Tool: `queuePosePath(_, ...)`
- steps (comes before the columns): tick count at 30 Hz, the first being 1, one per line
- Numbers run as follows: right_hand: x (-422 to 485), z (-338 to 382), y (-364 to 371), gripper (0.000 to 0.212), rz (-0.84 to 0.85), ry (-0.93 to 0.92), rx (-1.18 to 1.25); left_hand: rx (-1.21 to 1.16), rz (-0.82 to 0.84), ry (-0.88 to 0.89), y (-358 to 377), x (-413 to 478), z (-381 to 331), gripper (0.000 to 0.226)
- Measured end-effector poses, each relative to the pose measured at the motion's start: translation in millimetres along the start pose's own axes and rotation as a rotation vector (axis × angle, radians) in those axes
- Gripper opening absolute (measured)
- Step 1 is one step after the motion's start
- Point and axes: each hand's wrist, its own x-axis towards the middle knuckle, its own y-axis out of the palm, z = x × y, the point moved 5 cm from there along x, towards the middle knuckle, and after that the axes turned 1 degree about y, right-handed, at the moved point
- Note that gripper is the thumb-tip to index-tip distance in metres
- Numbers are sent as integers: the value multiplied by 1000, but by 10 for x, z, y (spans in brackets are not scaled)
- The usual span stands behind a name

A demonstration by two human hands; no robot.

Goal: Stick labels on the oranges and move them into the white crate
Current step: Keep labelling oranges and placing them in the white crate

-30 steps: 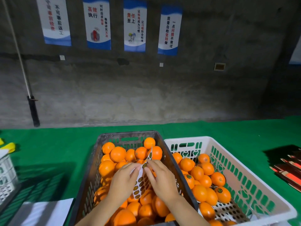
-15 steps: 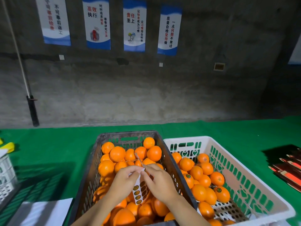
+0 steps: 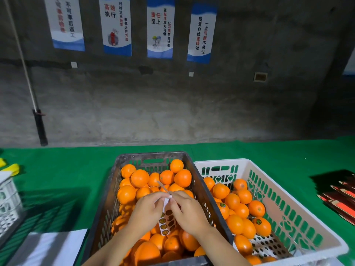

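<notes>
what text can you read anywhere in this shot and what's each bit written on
"不可事后返工": leftmost poster; its red column is too blurred to read.
"高效执行", "时时追求效率", "事事讲究方法": second poster.
"责任至上", "让标准成为习惯", "让习惯符合标准": third poster.
"质量自检坚持做", "一点问题不放过": fourth poster.
label sheet and orange labels: print too small to read.

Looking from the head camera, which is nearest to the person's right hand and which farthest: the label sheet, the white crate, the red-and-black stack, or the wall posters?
1. The label sheet, pinched by the right hand itself.
2. The white crate, just to its right.
3. The red-and-black stack, far off to the right.
4. The wall posters, up at the back.
</notes>
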Motion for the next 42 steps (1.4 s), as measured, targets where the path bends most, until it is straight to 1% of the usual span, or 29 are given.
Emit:
queuePosePath(4,17,-54,-55,30,-110,42,22,91,-69,-4,-2,4,60,26)
queuePosePath(7,20,-121,-151,27,-247,109,-69,115,-97,-3,4,19,102,29)
queuePosePath(10,-13,-185,-283,22,-404,176,-98,137,-176,-14,-66,11,85,30)
queuePosePath(12,-17,-216,-345,20,-430,210,-115,199,-259,2,-167,-7,59,31)
queuePosePath(13,-15,-231,-366,19,-398,216,-131,235,-305,11,-230,-18,44,30)
queuePosePath(15,-12,-253,-360,19,-220,172,-207,304,-374,13,-337,-42,5,30)
queuePosePath(17,-45,-254,-319,20,-16,73,-295,363,-390,21,-373,-56,-8,29)
queuePosePath(18,-79,-253,-310,20,29,31,-314,372,-379,32,-360,-55,-10,28)
queuePosePath(21,-166,-224,-320,21,21,-18,-342,374,-330,61,-299,-31,-7,29)
queuePosePath(25,-244,-198,-298,24,144,-51,-429,393,-291,94,-251,-42,-29,30)
queuePosePath(27,-265,-179,-282,26,207,-88,-470,391,-302,90,-263,-55,-19,30)
queuePosePath(30,-286,-160,-258,27,266,-124,-542,333,-345,37,-290,-69,11,29)
queuePosePath(32,-305,-161,-258,26,304,-111,-550,308,-364,18,-311,-79,-1,29)
queuePosePath(36,-360,-141,-247,25,419,-76,-484,290,-355,9,-324,-85,-10,30)
queuePosePath(39,-416,-138,-255,29,488,-10,-443,291,-358,6,-323,-78,-8,29)
queuePosePath(42,-453,-175,-253,38,551,61,-438,288,-360,7,-316,-79,-12,28)
